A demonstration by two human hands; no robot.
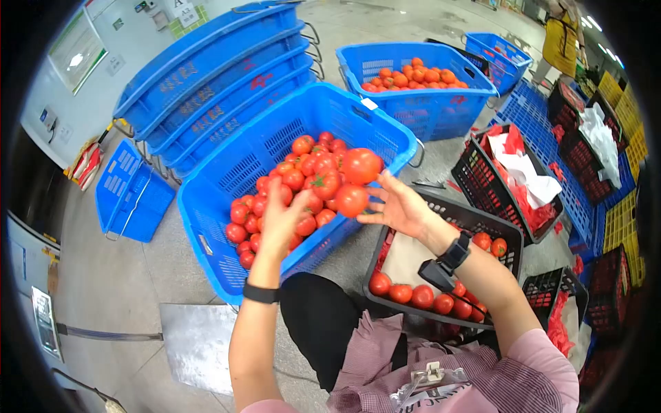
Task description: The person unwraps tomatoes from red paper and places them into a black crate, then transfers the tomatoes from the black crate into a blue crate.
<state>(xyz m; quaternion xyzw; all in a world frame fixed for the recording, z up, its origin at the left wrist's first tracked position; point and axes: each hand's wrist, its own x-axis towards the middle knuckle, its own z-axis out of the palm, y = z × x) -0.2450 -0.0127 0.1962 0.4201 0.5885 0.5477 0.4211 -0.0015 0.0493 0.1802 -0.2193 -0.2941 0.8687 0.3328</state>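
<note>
My left hand (278,219) reaches over the big blue basket (227,281), palm toward the heap of red tomatoes (295,179). Its fingers are spread, with fingertips close to a tomato with a green stalk end (325,184). From the other side, my right hand (401,206) has its fingers and thumb curved at two large tomatoes (357,182), one above the other. They overlap the basket's near rim in this view. Below my right forearm is a black crate (441,318) with a beige paper sheet (407,266) and tomatoes along its edges.
Nested blue baskets (206,89) stand behind the big one. Another blue basket (420,110) of tomatoes is at the back. Black crates (506,182) with red wrapping lie to the right, beside blue pallets (544,131). A person in a yellow apron (561,45) is farther off.
</note>
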